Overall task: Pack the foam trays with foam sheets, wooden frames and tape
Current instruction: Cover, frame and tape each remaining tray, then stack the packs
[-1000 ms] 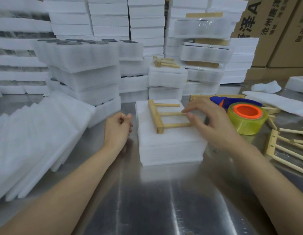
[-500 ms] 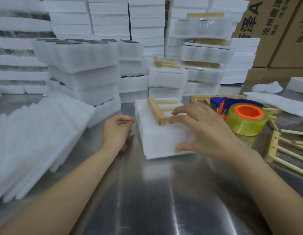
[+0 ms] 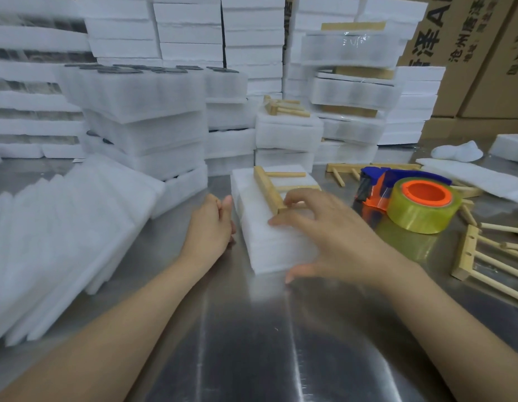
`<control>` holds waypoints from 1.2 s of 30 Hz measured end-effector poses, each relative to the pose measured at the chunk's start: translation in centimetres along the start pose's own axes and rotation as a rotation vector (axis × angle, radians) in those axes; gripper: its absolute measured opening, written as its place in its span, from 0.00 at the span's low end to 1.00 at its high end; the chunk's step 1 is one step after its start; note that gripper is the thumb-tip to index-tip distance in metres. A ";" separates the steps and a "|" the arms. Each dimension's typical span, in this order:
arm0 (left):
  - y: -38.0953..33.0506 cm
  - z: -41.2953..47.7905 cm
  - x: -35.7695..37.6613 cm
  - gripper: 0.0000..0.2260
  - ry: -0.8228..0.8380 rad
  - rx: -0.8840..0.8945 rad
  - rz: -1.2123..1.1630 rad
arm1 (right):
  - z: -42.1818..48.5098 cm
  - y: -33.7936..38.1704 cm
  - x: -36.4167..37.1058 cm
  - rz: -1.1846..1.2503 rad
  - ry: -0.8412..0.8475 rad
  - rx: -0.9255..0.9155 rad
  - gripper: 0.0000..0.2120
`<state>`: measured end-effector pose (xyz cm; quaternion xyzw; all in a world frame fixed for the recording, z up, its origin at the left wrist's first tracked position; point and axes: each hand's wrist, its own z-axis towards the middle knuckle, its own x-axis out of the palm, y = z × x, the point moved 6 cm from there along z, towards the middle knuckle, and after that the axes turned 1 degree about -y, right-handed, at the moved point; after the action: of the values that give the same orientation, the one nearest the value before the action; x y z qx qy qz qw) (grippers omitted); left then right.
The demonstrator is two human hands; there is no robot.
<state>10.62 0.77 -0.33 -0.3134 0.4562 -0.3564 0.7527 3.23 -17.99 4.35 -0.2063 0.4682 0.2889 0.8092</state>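
Stack [image 3: 266, 248] now turned, drawn nearer, at table [image 3: 252, 343] centre, frame [image 3: 267, 188] on top. Right hand [image 3: 333, 236] grasps its near right corner, thumb low, fingers above. Left hand [image 3: 211, 227] curled, empty, at its left side. Foam probably light, soft, easily dented: best held by both sides.

Only the person's arms and hands show. The left forearm [image 3: 121, 329] and right forearm [image 3: 454, 329] are bare all the way to the lower edge of the view, smooth and slender, the wrists bare too. The left hand [image 3: 211, 227] and right hand [image 3: 333, 236] are bare as well. The nails look short and plain, though blur at the fingertips [image 3: 291, 275] leaves that uncertain.
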 end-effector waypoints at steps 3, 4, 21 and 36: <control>-1.1 -0.2 -0.1 0.20 0.022 0.128 0.167 | 0.6 0.2 0.8 -0.016 0.076 0.075 0.39; -1.5 -0.4 0.0 0.21 0.033 0.170 0.188 | 0.5 0.3 0.6 -0.062 0.043 0.053 0.38; -0.2 -2.4 2.5 0.09 0.212 -0.586 -0.708 | 1.6 0.4 2.8 -0.169 -0.219 -0.010 0.23; 1.7 0.4 1.3 0.12 0.103 -0.233 -0.367 | 0.2 -4.3 -4.1 -0.241 -0.879 0.009 0.33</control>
<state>11.87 0.70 -2.12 -0.4572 0.4676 -0.4479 0.6097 4.56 -22.25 8.33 -0.1137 0.0542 0.2506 0.9599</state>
